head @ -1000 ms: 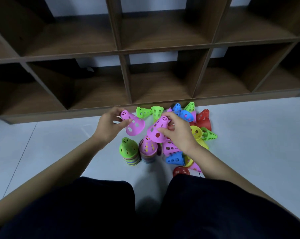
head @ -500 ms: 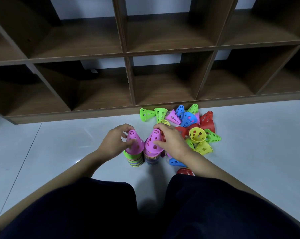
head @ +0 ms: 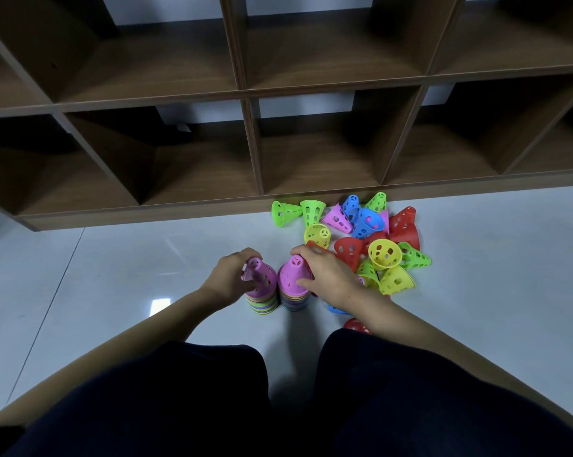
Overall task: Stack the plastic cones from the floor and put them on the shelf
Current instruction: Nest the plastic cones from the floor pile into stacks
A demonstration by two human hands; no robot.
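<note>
Two stacks of perforated plastic cones stand side by side on the floor, each topped by a pink cone. My left hand (head: 227, 278) grips the pink cone on the left stack (head: 262, 293). My right hand (head: 328, 275) grips the pink cone on the right stack (head: 291, 282). To the right lies a loose pile of cones (head: 370, 239) in green, blue, red, yellow and pink. A blue cone and a red cone (head: 356, 324) show partly under my right forearm.
A dark wooden shelf unit (head: 252, 150) with open cubbies runs along the wall just behind the cones; its bottom compartments sit at floor level. Pale glossy floor tiles (head: 130, 265) stretch left. My dark-trousered knees (head: 196, 390) fill the lower view.
Both hands carried a pink cone each down from the air onto the two stacks. The left stack's green top is now covered by pink.
</note>
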